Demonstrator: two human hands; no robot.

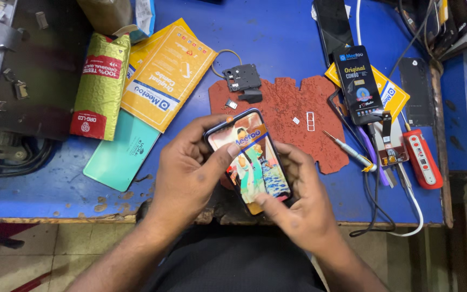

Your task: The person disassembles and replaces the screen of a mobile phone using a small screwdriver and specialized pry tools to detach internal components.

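A smartphone (251, 162) with a colourful printed film over its screen is held tilted above the front edge of the blue table (277, 43). My left hand (187, 173) grips its left side, thumb pressing on the film near the top. The fingers of my right hand (298, 200) wrap the phone's right and lower edge, with the thumb on the lower part of the screen. Beneath the phone lies a red-brown work mat (298, 105).
On the mat lie a black phone part (242, 78), a small tray frame (310, 121) and tiny pieces. A screwdriver (347, 150), a red tool (422, 159), a black box (359, 84), yellow packages (166, 73), a teal back cover (120, 157) and cables surround it.
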